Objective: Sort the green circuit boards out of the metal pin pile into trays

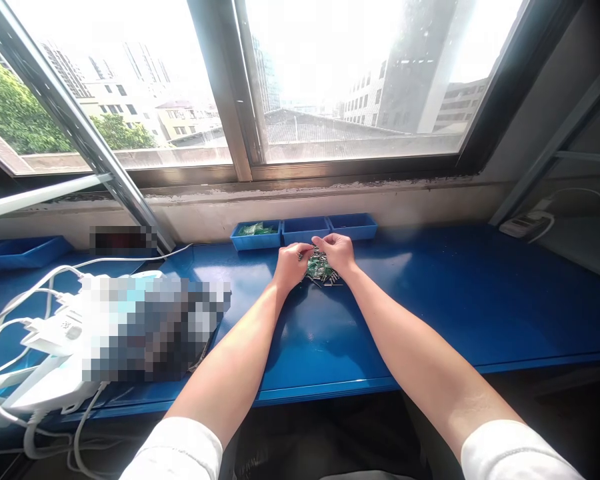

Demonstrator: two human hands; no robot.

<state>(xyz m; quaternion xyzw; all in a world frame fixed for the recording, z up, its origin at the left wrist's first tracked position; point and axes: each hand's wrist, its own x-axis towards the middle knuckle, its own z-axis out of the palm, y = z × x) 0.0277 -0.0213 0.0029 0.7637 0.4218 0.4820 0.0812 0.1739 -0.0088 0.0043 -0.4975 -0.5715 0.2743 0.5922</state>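
Both my arms reach forward over a blue table (430,300). My left hand (291,264) and my right hand (336,252) meet over a small pile of green parts with metal pins (321,270) lying on the table. The fingers of each hand are curled in a pinch at the pile's top edge. What each pinch holds is too small to make out. Just behind the pile stand three small blue trays in a row: the left tray (256,236) holds green parts, the middle tray (305,230) and the right tray (353,226) look empty.
White cables and a white charger block (55,330) lie at the left beside a blurred-out object. Another blue tray (23,251) sits at far left. A white power strip (525,225) rests on the ledge at right. A window sill runs behind the trays.
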